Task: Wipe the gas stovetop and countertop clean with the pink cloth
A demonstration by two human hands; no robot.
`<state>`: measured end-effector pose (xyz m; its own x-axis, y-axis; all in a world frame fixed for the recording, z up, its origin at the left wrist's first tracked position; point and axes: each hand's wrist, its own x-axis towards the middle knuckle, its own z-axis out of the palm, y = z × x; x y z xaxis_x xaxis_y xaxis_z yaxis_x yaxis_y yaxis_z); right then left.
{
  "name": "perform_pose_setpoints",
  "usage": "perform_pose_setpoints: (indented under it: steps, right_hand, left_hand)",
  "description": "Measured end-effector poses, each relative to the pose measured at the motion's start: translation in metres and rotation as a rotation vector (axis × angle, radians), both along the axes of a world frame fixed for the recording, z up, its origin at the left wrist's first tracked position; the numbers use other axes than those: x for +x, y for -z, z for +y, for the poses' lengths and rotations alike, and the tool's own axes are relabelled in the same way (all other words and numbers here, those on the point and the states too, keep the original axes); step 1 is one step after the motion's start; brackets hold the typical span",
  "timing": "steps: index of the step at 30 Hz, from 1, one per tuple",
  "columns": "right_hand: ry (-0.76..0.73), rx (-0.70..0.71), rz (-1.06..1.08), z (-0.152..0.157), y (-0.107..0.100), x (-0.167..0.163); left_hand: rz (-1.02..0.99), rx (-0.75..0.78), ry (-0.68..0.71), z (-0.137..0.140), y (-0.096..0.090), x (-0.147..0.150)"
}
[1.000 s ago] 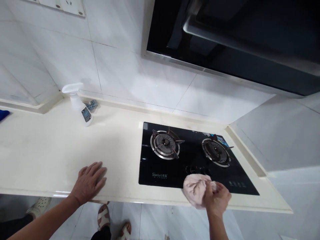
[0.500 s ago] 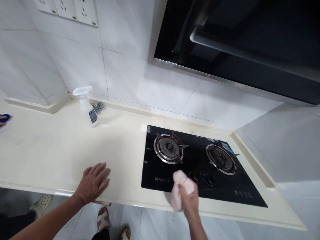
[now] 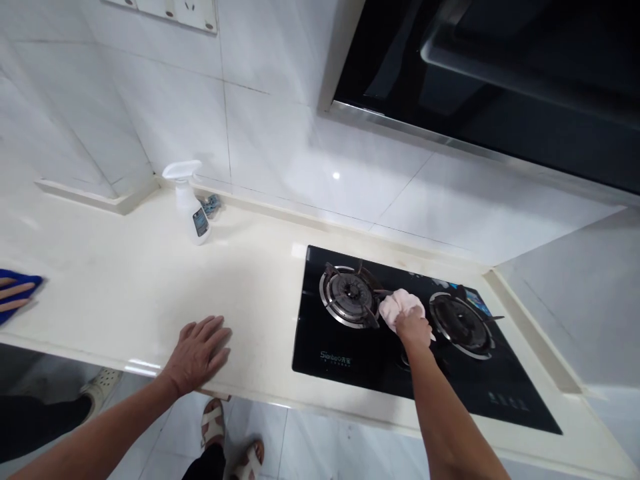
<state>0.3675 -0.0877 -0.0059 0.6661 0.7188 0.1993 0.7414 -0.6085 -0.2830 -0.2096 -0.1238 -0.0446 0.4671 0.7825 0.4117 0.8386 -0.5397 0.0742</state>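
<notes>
My right hand [image 3: 414,327] grips a crumpled pale pink cloth [image 3: 400,305] against the black glass gas stove [image 3: 320,337], between its two burners. The left burner [image 3: 350,293] and the right burner [image 3: 463,320] both carry dark metal pan supports. Part of the control knobs is hidden under my right hand and wrist. To the left of the stove, my left hand [image 3: 197,353] lies flat near the front edge of the cream countertop [image 3: 125,293], fingers stretched out and holding nothing.
A white spray bottle [image 3: 190,210] stands near the back wall, with a bluish crumpled item [image 3: 211,205] behind it. At the far left, another person's fingers [image 3: 15,293] rest on a blue cloth [image 3: 30,280]. A black range hood [image 3: 480,107] overhangs the stove.
My right hand has carried the pink cloth from the stove's front edge up to the middle between the burners. The view has shifted left, showing more of the other person's blue cloth.
</notes>
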Motion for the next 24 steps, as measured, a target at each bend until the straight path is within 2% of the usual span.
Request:
perform_pose_setpoints:
  steps: [4,7,10,13,16,24]
  right_hand:
    - [-0.069,-0.138,-0.025,-0.008,0.004,-0.017]
    - [-0.156,-0.165,-0.102,-0.026,0.009,-0.034]
    - [-0.28,-0.154,-0.289,-0.051,0.02,-0.049]
    - [-0.372,-0.07,-0.443,-0.076,0.034,-0.056]
    - [-0.404,0.074,-0.492,-0.096,0.045,-0.062]
    - [-0.469,0.25,-0.289,-0.136,0.055,-0.103]
  left_hand:
    - [-0.007,-0.009,0.002,0.0,0.001,0.0]
    - [-0.021,0.0,0.005,0.0,0.001,0.0]
    - [-0.012,0.0,0.0,-0.001,0.0,0.001]
    - [-0.005,-0.024,-0.007,-0.003,-0.003,0.003]
    - [-0.009,-0.059,-0.014,-0.007,-0.006,0.005]
    - [-0.044,-0.116,-0.015,-0.014,-0.005,0.005]
